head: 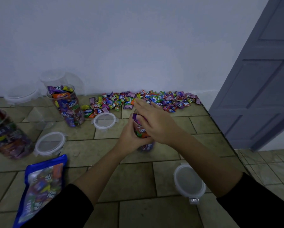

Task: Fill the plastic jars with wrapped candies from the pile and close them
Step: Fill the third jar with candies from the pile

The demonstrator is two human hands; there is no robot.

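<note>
A clear plastic jar point(142, 131) full of wrapped candies stands at the middle of the tiled counter. My left hand point(129, 137) grips its side from the left. My right hand point(152, 120) lies over the jar's open mouth with straight fingers, pressing on the candies. The pile of wrapped candies point(144, 100) spreads along the wall just behind the jar. Three loose lids lie on the counter: one point(104, 120) left of the jar, one point(50, 143) further left, one point(189, 181) near the right edge.
A filled open jar point(67, 106) stands at the back left, with empty jars point(22, 97) behind and beside it. Another filled jar point(8, 137) is at the far left. A blue candy bag point(40, 186) lies near the front left. The counter's edge point(223, 134) drops off on the right beside a grey door point(259, 79).
</note>
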